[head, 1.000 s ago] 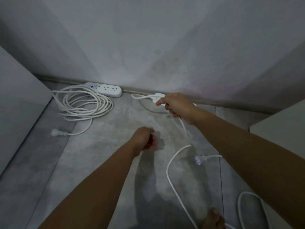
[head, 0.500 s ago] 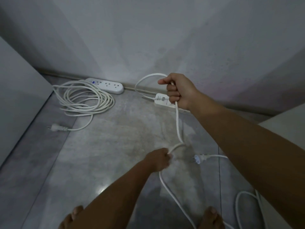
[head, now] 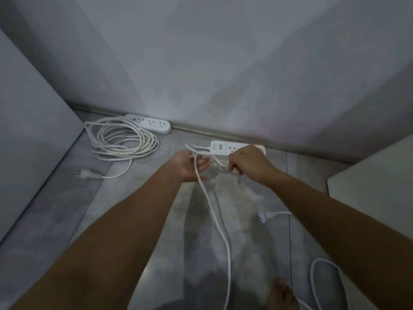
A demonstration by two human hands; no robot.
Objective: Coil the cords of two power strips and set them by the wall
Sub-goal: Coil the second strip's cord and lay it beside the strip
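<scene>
My left hand has risen from low over the floor to meet my right hand, which has dropped towards the wall
My left palm lies upturned with fingers straight, and the smooth, round, white loose cord is draped across it; my right fingers curl and pinch the same cord just beside it. Its flat, rectangular second power strip rests at the skirting, partly behind my right hand, and its plug lies on the mottled grey floor. To the left, the rounded first power strip sits against the wall beside its coiled cord, wound in loose oval rings
</scene>
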